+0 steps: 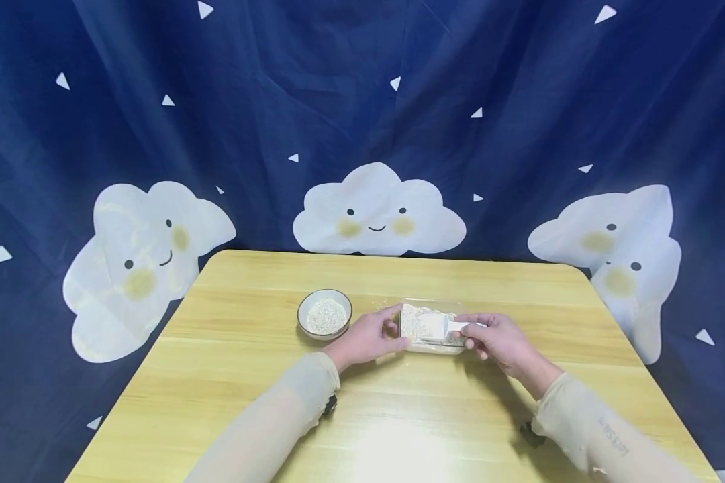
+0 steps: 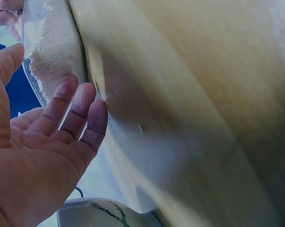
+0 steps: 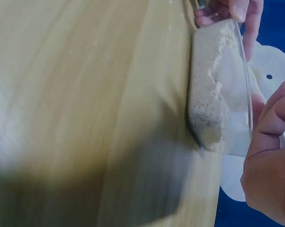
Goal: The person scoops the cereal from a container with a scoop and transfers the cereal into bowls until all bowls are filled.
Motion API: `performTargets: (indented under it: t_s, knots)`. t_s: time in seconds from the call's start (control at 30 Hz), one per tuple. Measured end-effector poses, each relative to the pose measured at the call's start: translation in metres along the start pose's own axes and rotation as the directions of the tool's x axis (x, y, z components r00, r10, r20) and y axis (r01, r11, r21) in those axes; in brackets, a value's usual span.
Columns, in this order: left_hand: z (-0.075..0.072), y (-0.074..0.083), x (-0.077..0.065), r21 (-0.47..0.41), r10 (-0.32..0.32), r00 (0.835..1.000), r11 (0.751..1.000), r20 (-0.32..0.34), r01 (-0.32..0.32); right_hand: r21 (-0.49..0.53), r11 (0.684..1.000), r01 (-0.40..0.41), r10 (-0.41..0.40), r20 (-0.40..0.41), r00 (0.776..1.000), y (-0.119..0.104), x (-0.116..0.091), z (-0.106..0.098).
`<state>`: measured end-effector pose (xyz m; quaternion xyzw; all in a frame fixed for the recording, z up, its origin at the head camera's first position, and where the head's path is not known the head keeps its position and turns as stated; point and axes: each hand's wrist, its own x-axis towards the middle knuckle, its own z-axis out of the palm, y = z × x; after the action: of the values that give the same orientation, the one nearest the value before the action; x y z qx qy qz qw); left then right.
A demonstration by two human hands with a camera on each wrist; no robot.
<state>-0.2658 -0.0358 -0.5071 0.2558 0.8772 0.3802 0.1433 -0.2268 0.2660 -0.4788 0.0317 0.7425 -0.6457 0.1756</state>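
In the head view my right hand point(image 1: 500, 341) pinches the handle of a white scoop point(image 1: 436, 326) between thumb and fingers. The scoop's bowl lies in the oat flakes point(image 1: 412, 320) inside a clear rectangular container point(image 1: 438, 349). At the container's left end my left hand point(image 1: 371, 337) holds it, thumb at the near corner and index finger at the far one. The left wrist view shows the left hand's other fingers point(image 2: 80, 111) loosely bent beside the container wall. In the right wrist view the right hand point(image 3: 272, 146) hides the scoop.
A dark-rimmed bowl point(image 1: 325, 314) of flakes stands left of the container, close to the left hand. A few loose flakes are scattered on the wooden table point(image 1: 266, 396). Behind its far edge hangs a blue curtain point(image 1: 350, 87) with cloud faces.
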Motion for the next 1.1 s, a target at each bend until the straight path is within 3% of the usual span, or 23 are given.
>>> performTargets:
  t_s: [0.2,0.37,0.53,0.67,0.8,0.9,1.0,1.1]
  knots:
    - [0.0,0.0,0.001,0.011,0.003,1.0,1.0,0.005,-0.003,0.025,0.999,0.039,-0.038,-0.029,0.999,0.006,-0.001,0.006]
    - [-0.002,0.002,0.0,0.024,-0.002,1.0,1.0,0.008,0.001,0.068,0.997,0.047,-0.044,-0.04,0.998,0.009,-0.004,-0.002]
    - [-0.002,0.002,-0.001,0.029,-0.011,1.0,1.0,0.016,0.011,0.212,0.976,0.059,-0.058,-0.014,0.998,0.018,-0.006,-0.021]
    - [-0.001,0.002,0.0,0.04,-0.008,1.0,0.999,0.016,0.007,0.407,0.908,0.098,-0.143,0.082,0.986,0.025,-0.007,-0.038]
    - [0.0,0.002,-0.001,0.037,-0.004,1.0,0.999,0.013,0.004,0.604,0.791,0.097,-0.27,0.202,0.942,0.031,-0.007,-0.05]
    - [0.0,0.002,-0.002,0.027,-0.004,1.0,1.0,0.008,0.004,0.681,0.728,0.084,-0.322,0.23,0.918,0.03,-0.006,-0.05]
    - [-0.001,0.002,-0.002,0.026,-0.008,1.0,1.0,0.006,0.008,0.709,0.7,0.085,-0.336,0.222,0.915,0.027,-0.002,-0.046]
    - [-0.001,0.005,-0.004,0.032,-0.009,1.0,0.999,0.006,0.008,0.714,0.695,0.087,-0.334,0.213,0.918,0.025,0.0,-0.044]
